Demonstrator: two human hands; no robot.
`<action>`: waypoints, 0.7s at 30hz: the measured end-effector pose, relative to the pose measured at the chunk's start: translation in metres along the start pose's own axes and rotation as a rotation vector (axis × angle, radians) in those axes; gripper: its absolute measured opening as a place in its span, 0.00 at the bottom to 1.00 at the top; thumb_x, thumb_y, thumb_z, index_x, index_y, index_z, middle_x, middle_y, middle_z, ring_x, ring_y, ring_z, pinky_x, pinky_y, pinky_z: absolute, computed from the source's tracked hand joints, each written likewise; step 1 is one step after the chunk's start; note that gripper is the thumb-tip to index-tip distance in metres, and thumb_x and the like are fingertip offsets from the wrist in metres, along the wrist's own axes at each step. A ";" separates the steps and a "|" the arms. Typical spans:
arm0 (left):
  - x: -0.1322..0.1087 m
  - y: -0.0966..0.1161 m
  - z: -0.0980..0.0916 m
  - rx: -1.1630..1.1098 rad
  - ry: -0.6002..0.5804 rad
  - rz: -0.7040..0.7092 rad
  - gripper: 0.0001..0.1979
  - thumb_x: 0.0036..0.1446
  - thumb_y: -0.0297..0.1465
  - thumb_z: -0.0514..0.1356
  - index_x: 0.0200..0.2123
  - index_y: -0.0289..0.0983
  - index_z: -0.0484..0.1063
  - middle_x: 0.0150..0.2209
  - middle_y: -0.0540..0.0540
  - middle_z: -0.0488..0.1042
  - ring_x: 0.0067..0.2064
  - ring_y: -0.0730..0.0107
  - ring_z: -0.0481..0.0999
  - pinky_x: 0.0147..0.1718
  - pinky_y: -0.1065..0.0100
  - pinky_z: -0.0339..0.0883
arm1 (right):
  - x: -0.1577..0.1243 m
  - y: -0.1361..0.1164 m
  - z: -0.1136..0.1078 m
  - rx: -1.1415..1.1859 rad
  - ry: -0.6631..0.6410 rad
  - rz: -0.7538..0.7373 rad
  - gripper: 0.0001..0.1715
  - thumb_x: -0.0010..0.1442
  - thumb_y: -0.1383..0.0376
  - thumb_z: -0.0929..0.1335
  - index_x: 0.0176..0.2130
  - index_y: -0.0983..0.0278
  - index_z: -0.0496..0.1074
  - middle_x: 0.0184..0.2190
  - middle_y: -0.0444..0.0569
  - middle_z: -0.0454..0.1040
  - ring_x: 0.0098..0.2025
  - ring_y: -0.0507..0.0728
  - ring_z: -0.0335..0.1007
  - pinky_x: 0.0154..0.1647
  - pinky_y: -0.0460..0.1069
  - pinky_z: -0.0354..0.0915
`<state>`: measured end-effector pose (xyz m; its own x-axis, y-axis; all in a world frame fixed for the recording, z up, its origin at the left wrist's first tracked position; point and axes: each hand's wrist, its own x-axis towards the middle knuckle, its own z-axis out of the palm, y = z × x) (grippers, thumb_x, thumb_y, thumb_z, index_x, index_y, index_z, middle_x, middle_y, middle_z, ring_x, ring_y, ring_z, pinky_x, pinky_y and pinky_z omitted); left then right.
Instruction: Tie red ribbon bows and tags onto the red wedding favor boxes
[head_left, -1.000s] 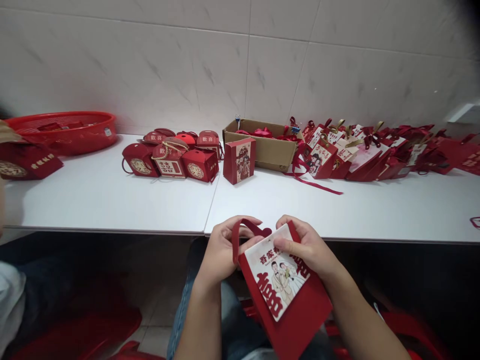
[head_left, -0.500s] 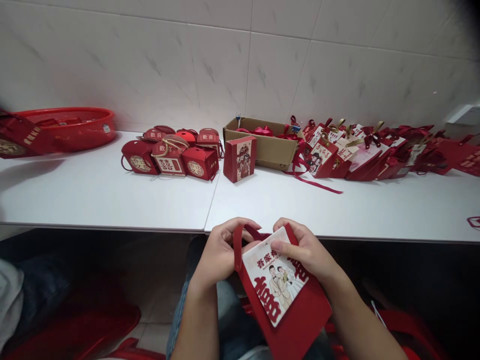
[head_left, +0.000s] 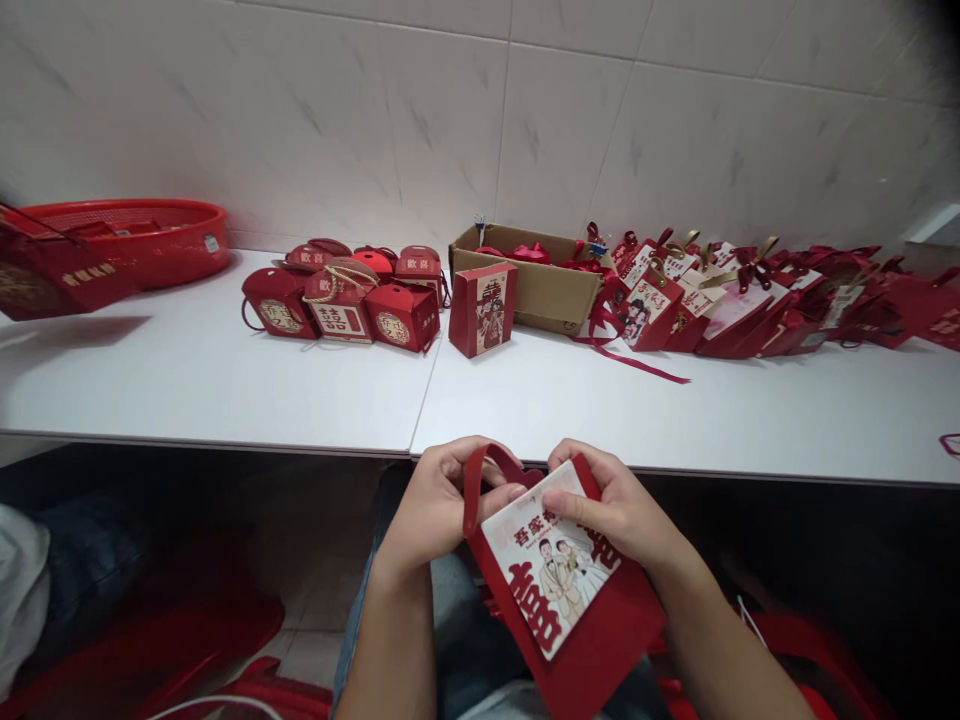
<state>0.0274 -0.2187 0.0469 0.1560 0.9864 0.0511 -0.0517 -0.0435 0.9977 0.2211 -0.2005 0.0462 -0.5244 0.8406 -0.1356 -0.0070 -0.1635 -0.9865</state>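
Note:
A flat-sided red wedding gift box [head_left: 604, 635] is held tilted over my lap, just below the table edge. On its front lies a white card [head_left: 559, 590] printed with a couple and red characters. A red strap handle [head_left: 472, 485] loops up at the box's top left corner. My left hand [head_left: 439, 505] is closed at the top edge by the strap, its thumb on the card's upper rim and its other fingers partly hidden. My right hand [head_left: 626, 505] pinches the box's top right, thumb pressed on the card and fingers behind.
On the white table [head_left: 337, 395] stand several small red boxes [head_left: 341, 305], an upright red box [head_left: 484, 310], a cardboard carton [head_left: 555, 295] of red ribbon, and many finished-looking gift boxes [head_left: 652, 310]. A red basket [head_left: 180, 250] and a hanging red bag [head_left: 52, 270] are at left.
My left thumb has come forward onto the card's top edge. The gift box stays in both hands with hardly any shift. At far left, the red bag has moved slightly right.

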 end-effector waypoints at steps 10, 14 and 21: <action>0.005 -0.006 0.002 -0.132 -0.063 -0.106 0.12 0.40 0.32 0.69 0.26 0.32 0.70 0.19 0.50 0.72 0.21 0.75 0.69 0.20 0.76 0.60 | -0.001 -0.001 0.002 -0.010 0.022 0.023 0.19 0.49 0.57 0.73 0.30 0.62 0.61 0.22 0.38 0.65 0.23 0.48 0.65 0.22 0.42 0.61; 0.006 -0.007 0.004 -0.184 -0.044 -0.134 0.13 0.39 0.31 0.69 0.27 0.32 0.70 0.17 0.51 0.70 0.19 0.77 0.67 0.19 0.77 0.60 | -0.001 0.000 0.002 0.006 0.028 0.027 0.19 0.49 0.57 0.73 0.30 0.62 0.61 0.22 0.38 0.66 0.23 0.48 0.65 0.22 0.42 0.60; 0.003 -0.004 0.002 -0.169 -0.135 -0.074 0.16 0.43 0.33 0.68 0.35 0.33 0.72 0.21 0.50 0.71 0.21 0.77 0.68 0.20 0.77 0.60 | -0.004 0.001 0.002 -0.006 0.051 0.027 0.18 0.50 0.58 0.73 0.31 0.62 0.62 0.23 0.38 0.69 0.24 0.49 0.67 0.23 0.43 0.62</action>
<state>0.0296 -0.2162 0.0435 0.2960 0.9552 -0.0055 -0.1978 0.0670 0.9779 0.2213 -0.2046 0.0462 -0.4807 0.8609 -0.1667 0.0120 -0.1836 -0.9829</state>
